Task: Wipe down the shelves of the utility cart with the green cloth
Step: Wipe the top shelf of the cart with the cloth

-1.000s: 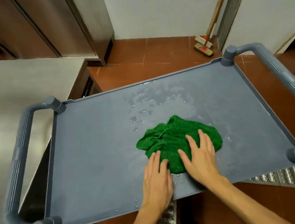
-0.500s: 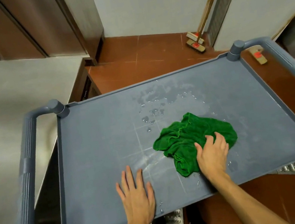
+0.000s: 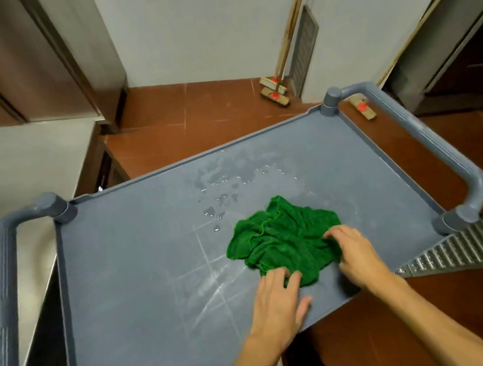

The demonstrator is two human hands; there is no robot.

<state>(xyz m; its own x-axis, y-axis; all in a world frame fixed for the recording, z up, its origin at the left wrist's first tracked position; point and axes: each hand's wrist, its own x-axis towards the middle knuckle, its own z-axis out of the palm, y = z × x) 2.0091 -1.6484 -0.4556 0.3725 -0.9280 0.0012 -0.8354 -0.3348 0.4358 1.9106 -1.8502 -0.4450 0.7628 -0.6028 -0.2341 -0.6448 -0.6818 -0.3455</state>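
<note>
**Both hands on the green cloth, top shelf of the cart**

Green cloth [image 3: 283, 241] bunched and crumpled on the grey top shelf [image 3: 138, 265] of the cart, right of centre and toward the near edge. Left hand [image 3: 276, 304] flat on the shelf at the cloth's near-left corner, fingers spread, fingertips [image 3: 294, 278] pressing on the cloth's edge, thumb out to the right; not closed around the fabric. Right hand [image 3: 354, 255] on the cloth's near-right side, fingers curled down into the folds; cannot tell whether pinching the fabric or only pressing on it.

Water drops [image 3: 220, 201] beaded on the shelf beyond the cloth, toward the far rim. Pale wet streaks [image 3: 215, 279] crossing the shelf just left of the cloth. Left handle [image 3: 1, 289] and right handle [image 3: 440, 147] looping up at the two short ends of the shelf.

Steel counter [image 3: 3, 192] beside the cart on the left. Red tile floor [image 3: 188, 108] beyond the far rim. Broom [image 3: 274, 94] leaning against the white wall at the back, head resting on the floor. Metal grating [image 3: 470, 245] on the floor near the right handle's near post.
</note>
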